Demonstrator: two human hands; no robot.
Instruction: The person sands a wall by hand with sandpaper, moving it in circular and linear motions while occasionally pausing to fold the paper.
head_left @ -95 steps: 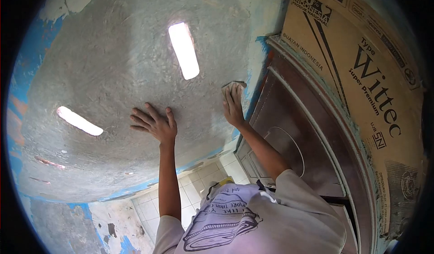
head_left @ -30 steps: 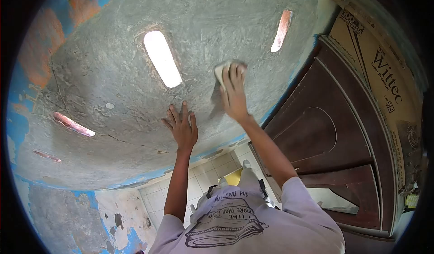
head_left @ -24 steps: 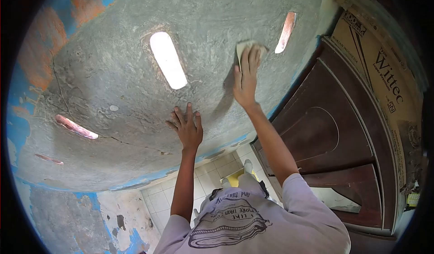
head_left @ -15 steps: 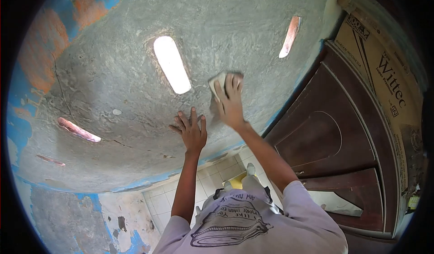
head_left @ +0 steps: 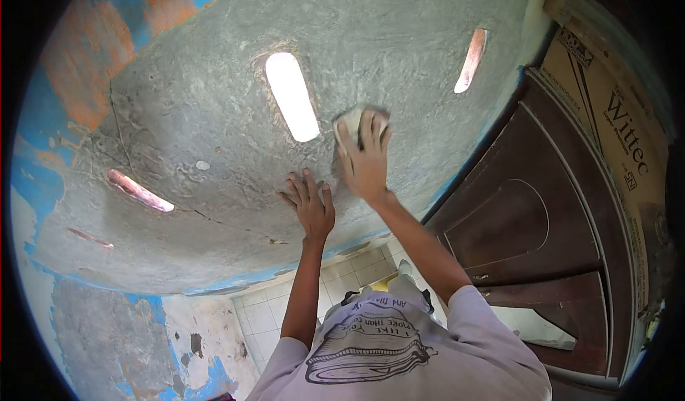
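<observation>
My right hand presses a pale, dark-edged piece of sandpaper flat against the rough grey cement wall. Its fingers lie bent over the pale backing, and the underside is hidden against the wall. Lower and to the left, my left hand rests on the same wall with fingers spread, holding nothing. Up and left of the sandpaper, a bright oblong slot opens through the cement.
Narrower reddish slots pierce the wall on either side. Peeling blue paint borders the cement. At right stands a dark brown wooden cabinet with a cardboard box against it. White floor tiles lie below.
The view has shifted, so the wall and cabinet appear farther right. My right hand with the sandpaper is slightly closer to the bright slot; my left hand stays spread on the wall.
</observation>
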